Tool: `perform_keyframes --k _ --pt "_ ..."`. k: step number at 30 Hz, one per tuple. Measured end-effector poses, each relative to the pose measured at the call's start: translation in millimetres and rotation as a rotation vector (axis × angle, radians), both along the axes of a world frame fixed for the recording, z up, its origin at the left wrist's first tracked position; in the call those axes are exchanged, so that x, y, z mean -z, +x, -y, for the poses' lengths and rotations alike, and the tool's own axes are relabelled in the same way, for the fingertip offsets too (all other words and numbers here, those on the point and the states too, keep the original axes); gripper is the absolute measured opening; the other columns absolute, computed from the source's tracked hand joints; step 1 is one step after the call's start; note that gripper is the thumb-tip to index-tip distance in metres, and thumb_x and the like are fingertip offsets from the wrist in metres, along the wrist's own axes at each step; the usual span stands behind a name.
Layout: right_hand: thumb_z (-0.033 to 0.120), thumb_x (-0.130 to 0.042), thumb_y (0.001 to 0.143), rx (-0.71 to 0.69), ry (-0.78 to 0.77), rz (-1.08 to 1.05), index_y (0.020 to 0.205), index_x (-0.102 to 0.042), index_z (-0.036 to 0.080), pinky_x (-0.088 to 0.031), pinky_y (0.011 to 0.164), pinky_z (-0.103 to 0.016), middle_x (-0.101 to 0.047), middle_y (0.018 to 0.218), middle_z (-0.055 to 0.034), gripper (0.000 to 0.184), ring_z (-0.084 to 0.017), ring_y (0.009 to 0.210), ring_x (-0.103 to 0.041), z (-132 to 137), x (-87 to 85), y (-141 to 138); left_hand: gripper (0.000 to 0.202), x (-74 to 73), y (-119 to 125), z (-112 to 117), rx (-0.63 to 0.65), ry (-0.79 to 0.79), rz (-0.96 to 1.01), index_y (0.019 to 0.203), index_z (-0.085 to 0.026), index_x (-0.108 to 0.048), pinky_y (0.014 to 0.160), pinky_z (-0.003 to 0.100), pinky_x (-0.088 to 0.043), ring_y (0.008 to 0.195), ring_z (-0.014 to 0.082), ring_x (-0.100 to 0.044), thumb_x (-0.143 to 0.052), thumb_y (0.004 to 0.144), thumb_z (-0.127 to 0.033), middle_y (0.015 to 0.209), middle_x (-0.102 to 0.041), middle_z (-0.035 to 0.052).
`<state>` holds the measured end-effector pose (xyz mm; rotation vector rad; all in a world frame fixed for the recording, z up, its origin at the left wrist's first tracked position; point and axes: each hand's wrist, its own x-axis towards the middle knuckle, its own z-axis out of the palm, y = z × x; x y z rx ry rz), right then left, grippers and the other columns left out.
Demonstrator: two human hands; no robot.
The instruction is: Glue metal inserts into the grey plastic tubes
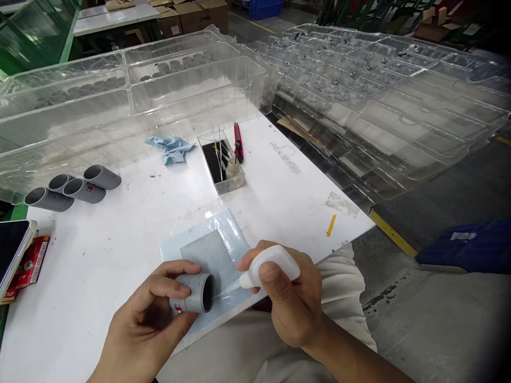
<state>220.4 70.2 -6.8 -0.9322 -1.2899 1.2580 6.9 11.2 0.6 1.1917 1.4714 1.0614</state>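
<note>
Between the thumb and fingers of my left hand (154, 303) is a short grey plastic tube (190, 293), its open end turned to the right. My right hand (293, 298) grips a white squeeze bottle (279, 264) with a thin clear nozzle. The nozzle points left, its tip close to the tube's rim; I cannot tell whether they touch. Beneath both lies a light blue sheet (229, 229) with a grey square pad (207, 252) on it.
Several grey tubes (84, 190) lie at the left. A blue cloth (171, 149), a clear box (229, 186) with thin tools and a small bottle, and a red cutter (238, 142) sit farther back. Clear trays (191, 80) border the table's (131, 223) far side.
</note>
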Motion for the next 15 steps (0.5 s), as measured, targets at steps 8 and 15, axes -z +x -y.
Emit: perform_keyframes --k 8,15 --pt "0.05 -0.056 0.102 0.123 -0.049 0.074 0.084 -0.076 0.02 -0.047 0.055 -0.027 -0.065 0.067 -0.0004 0.04 -0.013 0.058 -0.059 1.9 2.2 0.3 0.025 0.8 -2.4 1.2 0.013 -0.005 -0.006 0.09 -0.032 -0.066 0.064 0.016 -0.052 0.107 0.0175 -0.071 -0.072 0.087 -0.008 0.121 -0.073 -0.0001" --pt "0.05 -0.057 0.101 0.12 -0.059 0.022 0.089 -0.078 0.024 -0.049 0.053 -0.029 -0.066 0.064 -0.0004 0.035 -0.016 0.056 -0.059 2.3 7.3 -0.1 0.023 2.4 -0.3 -2.0 -0.021 -0.011 0.144 0.088 -0.027 -0.068 0.07 0.019 -0.052 0.102 0.017 -0.07 -0.073 0.086 -0.004 0.121 -0.072 0.0046"
